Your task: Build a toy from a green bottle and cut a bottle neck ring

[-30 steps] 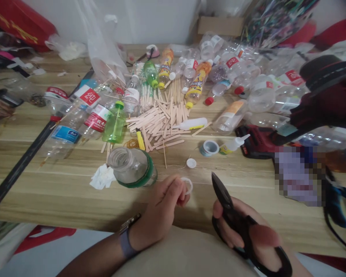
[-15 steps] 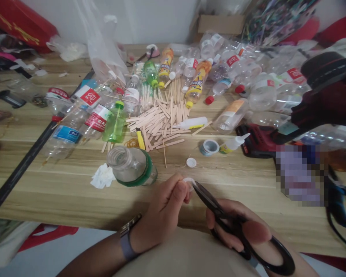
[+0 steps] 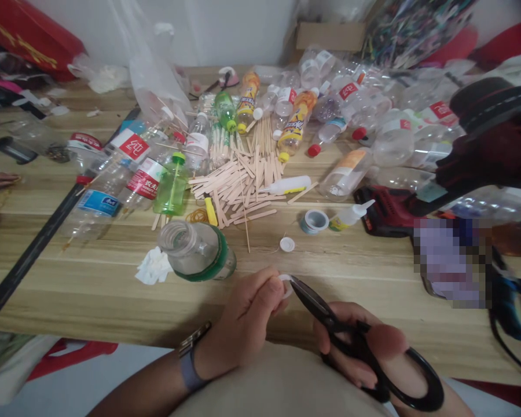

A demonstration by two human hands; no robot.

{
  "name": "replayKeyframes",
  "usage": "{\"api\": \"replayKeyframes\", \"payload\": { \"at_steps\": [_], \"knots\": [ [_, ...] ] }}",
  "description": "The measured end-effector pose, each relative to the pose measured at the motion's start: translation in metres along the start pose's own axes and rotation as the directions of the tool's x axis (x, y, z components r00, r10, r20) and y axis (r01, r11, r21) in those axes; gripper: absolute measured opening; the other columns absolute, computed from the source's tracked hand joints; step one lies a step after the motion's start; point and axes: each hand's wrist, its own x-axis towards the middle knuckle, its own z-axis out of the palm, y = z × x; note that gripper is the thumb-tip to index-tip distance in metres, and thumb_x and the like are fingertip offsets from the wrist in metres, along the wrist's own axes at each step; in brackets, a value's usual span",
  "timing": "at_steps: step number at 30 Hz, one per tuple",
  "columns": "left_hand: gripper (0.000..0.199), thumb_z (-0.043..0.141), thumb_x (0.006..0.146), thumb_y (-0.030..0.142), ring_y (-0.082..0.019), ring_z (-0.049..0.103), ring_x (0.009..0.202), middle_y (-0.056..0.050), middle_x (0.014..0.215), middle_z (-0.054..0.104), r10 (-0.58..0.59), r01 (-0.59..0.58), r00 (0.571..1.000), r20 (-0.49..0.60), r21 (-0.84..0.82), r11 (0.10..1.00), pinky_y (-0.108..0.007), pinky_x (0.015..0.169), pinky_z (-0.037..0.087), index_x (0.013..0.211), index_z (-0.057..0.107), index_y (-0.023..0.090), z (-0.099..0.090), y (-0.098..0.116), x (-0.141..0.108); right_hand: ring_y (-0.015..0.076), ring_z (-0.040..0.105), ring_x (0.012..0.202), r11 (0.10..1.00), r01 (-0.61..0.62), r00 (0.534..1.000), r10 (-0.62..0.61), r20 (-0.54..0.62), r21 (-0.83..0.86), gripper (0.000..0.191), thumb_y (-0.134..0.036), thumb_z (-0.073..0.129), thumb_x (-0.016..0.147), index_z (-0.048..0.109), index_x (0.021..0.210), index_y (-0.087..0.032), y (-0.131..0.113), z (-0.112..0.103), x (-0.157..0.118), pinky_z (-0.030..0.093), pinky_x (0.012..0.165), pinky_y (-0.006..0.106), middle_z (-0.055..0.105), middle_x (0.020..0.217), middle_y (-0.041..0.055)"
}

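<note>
My left hand (image 3: pixel 254 307) pinches a small white plastic ring (image 3: pixel 287 278) between thumb and finger. In my right hand (image 3: pixel 360 341) is a pair of black-handled scissors (image 3: pixel 330 315), with fingers and thumb through the loops. The scissor tips touch the ring's edge, and the blades look close together. Just beyond my left hand, a wide-mouthed clear bottle with a green band (image 3: pixel 197 252) stands tilted in view, beside a crumpled white tissue (image 3: pixel 153 266). A small white cap (image 3: pixel 287 244) lies on the table past the ring.
Wooden sticks (image 3: pixel 230 185) are heaped mid-table, near a yellow-handled tool (image 3: pixel 211 211). A glue bottle (image 3: pixel 351 215) and a grey tape roll (image 3: pixel 315 221) lie ahead. Many plastic bottles (image 3: pixel 393 139) crowd the back. A red cordless power tool (image 3: pixel 386 211) stands right. Another person's hand (image 3: pixel 0 180) shows at left.
Both hands, the ring and the scissors appear slightly lower in view. The ring shows a little more openly at the scissor tips. The other person's hand at left has shifted.
</note>
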Motion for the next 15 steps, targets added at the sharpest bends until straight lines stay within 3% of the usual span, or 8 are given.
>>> {"api": "replayKeyframes", "payload": {
  "at_steps": [8, 15],
  "knots": [
    [0.040, 0.034, 0.105, 0.037, -0.014, 0.032, 0.058, 0.005, 0.063, 0.036, -0.028, 0.029, 1.000, 0.013, -0.058, 0.998, -0.030, 0.058, 0.027, 0.067, 0.035, 0.023, -0.0006, -0.0031, -0.0003, 0.0038, 0.020, 0.032, 0.998, -0.037, 0.999, 0.036, 0.029, 0.054, 0.085, -0.097, 0.046, 0.064, 0.062, 0.081, -0.015, -0.0072, 0.0065, 0.0030, 0.021, 0.034, 0.018, 0.031, 0.039, -0.0127],
    [0.045, 0.037, 0.105, 0.048, -0.014, 0.035, 0.060, 0.005, 0.064, 0.038, -0.030, 0.028, 0.999, -0.016, -0.100, 0.995, -0.029, 0.059, 0.030, 0.068, 0.040, 0.022, 0.0022, -0.0046, -0.0006, 0.0043, 0.023, 0.033, 1.000, -0.014, 1.000, 0.014, -0.006, 0.013, 0.086, -0.095, 0.046, 0.068, 0.066, 0.085, -0.013, -0.0035, 0.0019, -0.0006, 0.025, 0.035, 0.019, 0.035, 0.040, -0.0112]
  ]
}}
